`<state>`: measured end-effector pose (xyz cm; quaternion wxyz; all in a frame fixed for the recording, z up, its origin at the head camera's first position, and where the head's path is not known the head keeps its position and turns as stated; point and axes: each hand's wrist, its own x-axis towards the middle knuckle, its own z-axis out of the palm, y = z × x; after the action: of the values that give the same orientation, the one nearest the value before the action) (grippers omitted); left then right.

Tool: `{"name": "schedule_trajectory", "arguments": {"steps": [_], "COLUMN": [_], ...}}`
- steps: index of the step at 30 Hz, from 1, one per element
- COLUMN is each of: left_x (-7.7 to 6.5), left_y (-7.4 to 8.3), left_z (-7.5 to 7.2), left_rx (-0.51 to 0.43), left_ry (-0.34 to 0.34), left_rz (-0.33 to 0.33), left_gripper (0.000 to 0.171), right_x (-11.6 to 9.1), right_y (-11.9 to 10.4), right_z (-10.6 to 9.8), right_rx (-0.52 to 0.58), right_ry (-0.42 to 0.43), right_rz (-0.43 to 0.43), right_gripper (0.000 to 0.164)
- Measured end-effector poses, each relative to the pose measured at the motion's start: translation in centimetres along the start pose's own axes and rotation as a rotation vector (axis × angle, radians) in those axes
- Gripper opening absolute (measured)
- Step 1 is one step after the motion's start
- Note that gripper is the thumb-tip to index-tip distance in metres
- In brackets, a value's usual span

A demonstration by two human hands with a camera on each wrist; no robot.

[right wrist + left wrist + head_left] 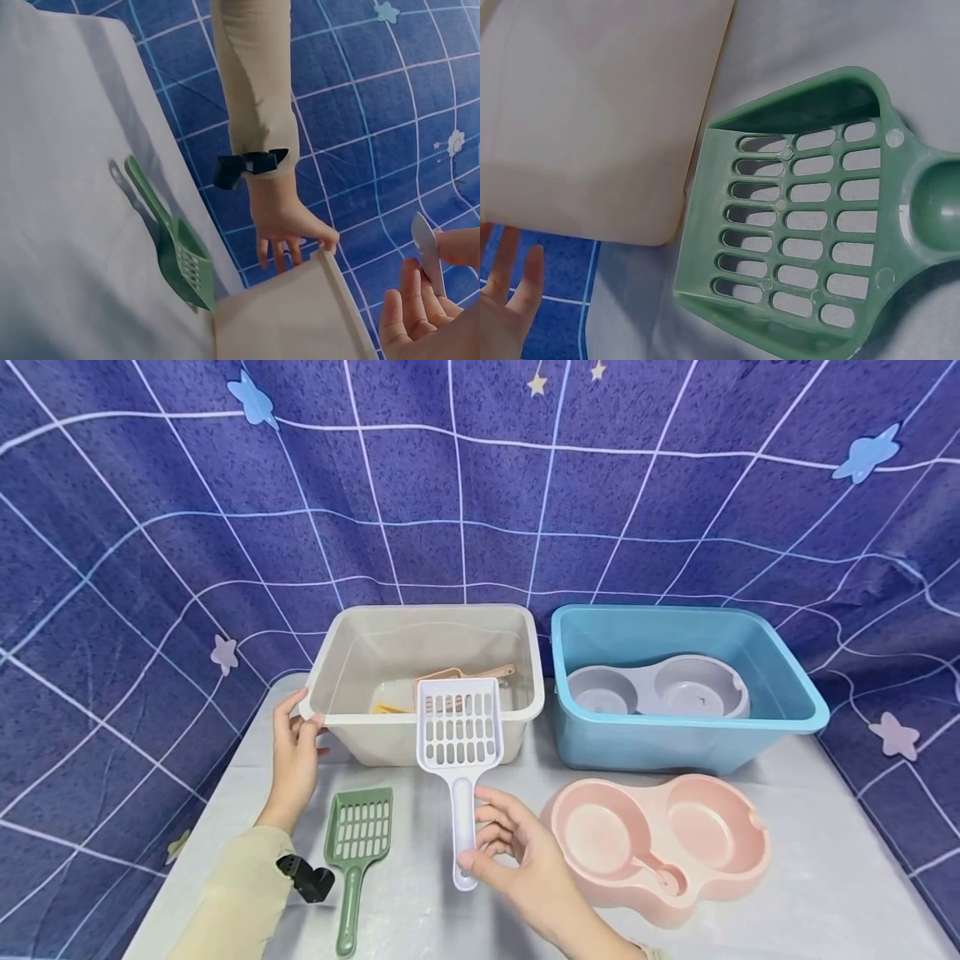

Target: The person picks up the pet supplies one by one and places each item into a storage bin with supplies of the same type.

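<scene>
With the right hand (531,870) pinching the white scoop (459,774) by its handle in front of the beige bin (382,742), and the left hand (296,764) gripping that bin's corner, slow, level movement best clears the rim

A desk (825,860) with a pale, lightly creased top fills the lower frame. Directly on it: a beige litter box (375,745) at centre, a blue litter box (652,747) right of centre, a slotted green litter scoop (355,863) lower left — handle toward the bottom edge — and a pink double pet bowl (660,835) lower right.
</scene>
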<state>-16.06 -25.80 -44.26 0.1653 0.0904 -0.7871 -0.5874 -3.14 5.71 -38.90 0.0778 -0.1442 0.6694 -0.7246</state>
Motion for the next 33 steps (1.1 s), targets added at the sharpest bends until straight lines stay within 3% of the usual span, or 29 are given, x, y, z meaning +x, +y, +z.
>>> {"name": "schedule_trajectory", "arguments": {"steps": [21, 29, 33], "left_x": [-0.1, 0.1, 0.2], "left_y": [-0.5, -0.4, -0.3], "left_z": [-0.2, -0.1, 0.1], "left_rx": [-0.088, -0.173, -0.194], "left_ry": [-0.022, -0.019, -0.028], "left_rz": [-0.020, 0.002, 0.001], "left_gripper": [0.048, 0.049, 0.050], "right_x": [2.1, 2.9, 3.3], "right_y": [-1.5, -2.1, -2.4], "right_z": [-0.8, -1.2, -1.4], "right_rx": [-0.053, -0.074, -0.020], "right_ry": [0.072, 0.121, 0.135], "right_rz": [-0.055, -0.020, -0.005], "right_gripper": [0.059, 0.059, 0.061]}}
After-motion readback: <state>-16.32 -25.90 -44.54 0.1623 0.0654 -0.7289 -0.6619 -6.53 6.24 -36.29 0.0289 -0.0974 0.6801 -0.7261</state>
